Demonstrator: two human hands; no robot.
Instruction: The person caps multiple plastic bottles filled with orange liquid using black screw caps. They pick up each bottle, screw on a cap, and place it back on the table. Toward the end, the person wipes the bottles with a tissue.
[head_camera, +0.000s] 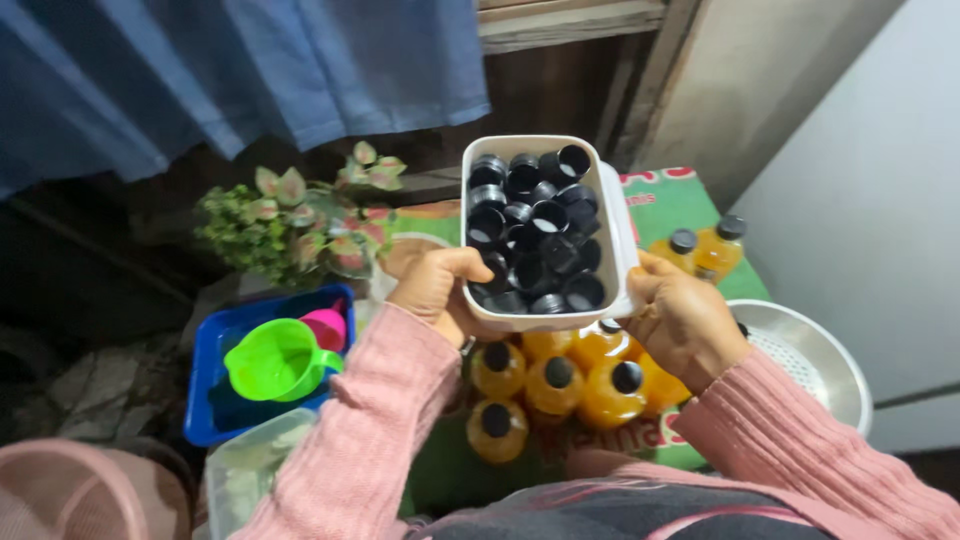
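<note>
A white rectangular tub (612, 215) full of several black bottle caps (533, 232) is held up in front of me. My left hand (435, 290) grips its near left corner, thumb over the rim. My right hand (683, 320) holds the tub's right side. Both arms wear pink knitted sleeves. Below the tub stand several small bottles of orange liquid (556, 385) with black caps, on a green printed cover (680, 205). Two more orange bottles (705, 250) stand further right.
A blue tray (205, 395) at the left holds a green funnel (275, 360) and a pink one (327, 326). A leafy plant (290, 220) is behind it. A white colander (815, 355) sits at the right, a clear tub (245, 465) and pink basket (75, 495) lower left.
</note>
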